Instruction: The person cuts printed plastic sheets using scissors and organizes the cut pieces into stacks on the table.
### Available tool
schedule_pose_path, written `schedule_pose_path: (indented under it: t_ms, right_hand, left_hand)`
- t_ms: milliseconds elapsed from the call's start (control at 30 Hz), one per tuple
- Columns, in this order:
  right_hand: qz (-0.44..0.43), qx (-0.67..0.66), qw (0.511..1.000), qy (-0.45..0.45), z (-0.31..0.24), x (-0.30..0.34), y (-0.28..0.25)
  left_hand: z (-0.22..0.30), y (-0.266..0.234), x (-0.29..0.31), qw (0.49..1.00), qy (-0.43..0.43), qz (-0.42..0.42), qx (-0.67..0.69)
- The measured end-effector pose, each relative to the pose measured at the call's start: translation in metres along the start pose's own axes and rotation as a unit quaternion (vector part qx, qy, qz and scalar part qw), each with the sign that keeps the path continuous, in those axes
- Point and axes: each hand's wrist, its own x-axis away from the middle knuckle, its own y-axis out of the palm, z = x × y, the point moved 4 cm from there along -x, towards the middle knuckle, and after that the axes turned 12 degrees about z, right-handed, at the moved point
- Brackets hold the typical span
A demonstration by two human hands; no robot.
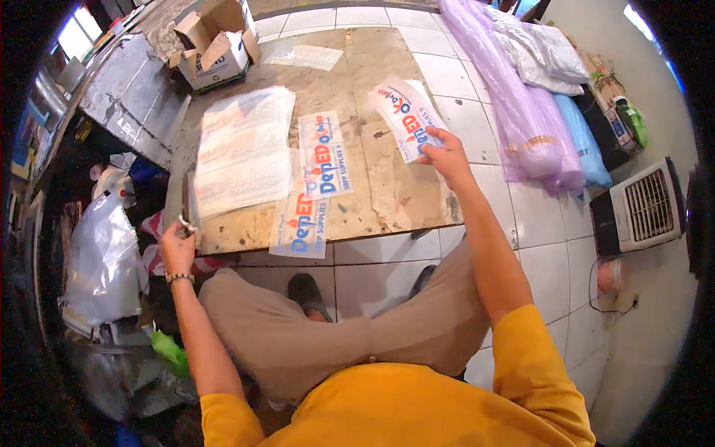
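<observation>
Printed sheet point(406, 119) pinched by its near end in right hand point(447, 159), over the right side of a wooden table point(372, 216); impossible to tell whether touching it. Pictured at the near left corner: left hand point(179, 249), with a grip too small to read. Toward the middle, two overlapping prints point(322, 167) beside a pale stack point(246, 156). Apparently in hand: sorting or laying out of prints. Next, by that reading, best lowered flat and released without creasing.
</observation>
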Motion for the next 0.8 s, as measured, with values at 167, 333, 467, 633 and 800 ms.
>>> schedule_pose_path:
  t_ms: [167,333,467,633,800]
  right_hand:
    - [0.02,-0.016,1.0,0.014,0.019,-0.018,0.013]
    - [0.059,0.151,0.983,-0.082,0.042,-0.046,-0.009]
    - [0.05,0.24,0.965,-0.091,0.033,-0.04,-0.005]
    - [0.005,0.317,0.948,-0.033,-0.012,-0.004,-0.008]
    - [0.01,0.335,0.94,-0.056,-0.031,0.019,-0.011]
  left_hand:
    - [-0.021,-0.008,0.0,0.985,0.068,0.099,-0.126]
    - [0.006,-0.004,0.003,0.981,0.088,0.086,-0.146]
    - [0.007,-0.007,-0.001,0.985,0.049,0.051,-0.156]
    - [0.008,-0.005,0.0,0.984,0.043,0.051,-0.163]
    - [0.012,-0.007,0.007,0.995,0.009,-0.021,-0.098]
